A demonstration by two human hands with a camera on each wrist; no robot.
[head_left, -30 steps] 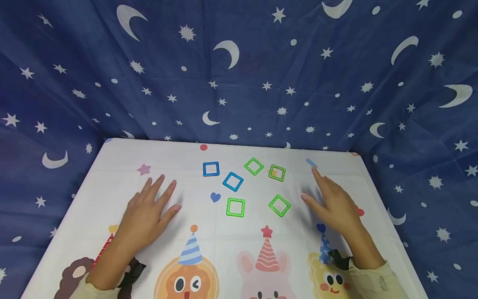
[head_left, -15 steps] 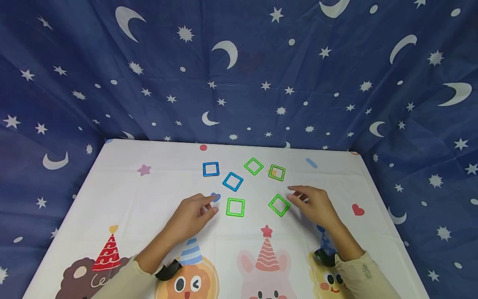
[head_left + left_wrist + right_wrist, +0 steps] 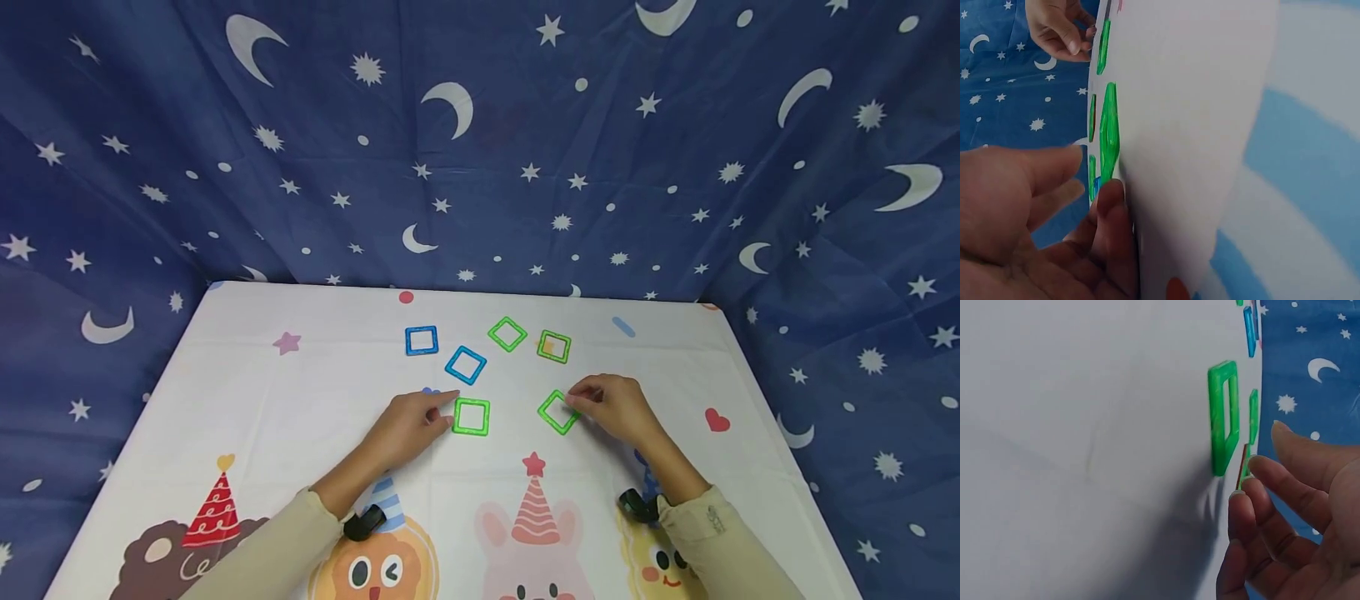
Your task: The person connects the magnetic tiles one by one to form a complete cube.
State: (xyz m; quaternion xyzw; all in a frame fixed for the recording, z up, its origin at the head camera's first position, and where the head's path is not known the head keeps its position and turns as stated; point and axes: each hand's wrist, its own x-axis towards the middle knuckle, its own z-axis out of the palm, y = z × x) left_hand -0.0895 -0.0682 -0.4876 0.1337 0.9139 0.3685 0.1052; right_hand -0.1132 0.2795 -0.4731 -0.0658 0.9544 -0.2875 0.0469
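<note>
In the head view my left hand (image 3: 408, 427) is at the left side of a hollow green square tile (image 3: 472, 417). Its index finger reaches over the tile's upper left corner and its thumb sits at the left edge. The left wrist view has a fingertip (image 3: 1111, 194) right at the tile's near end, thumb and fingers spread. My right hand (image 3: 613, 407) is over the right corner of another green square tile (image 3: 557, 413), which lies turned like a diamond. In the right wrist view its loosely bent fingers (image 3: 1242, 512) stand apart from that tile (image 3: 1217, 419).
Two blue square tiles (image 3: 466, 365) and two more green ones (image 3: 507, 334) lie farther back on the white table cover (image 3: 337, 333), which is printed with cartoon animals. Behind the table hangs a dark blue cloth (image 3: 480, 217) with moons and stars. Each wrist wears a black camera (image 3: 365, 523).
Both hands came in from the sides toward the two nearer green tiles. The left hand moved right and its fingers drew together; the right hand moved left. The tiles stayed in place.
</note>
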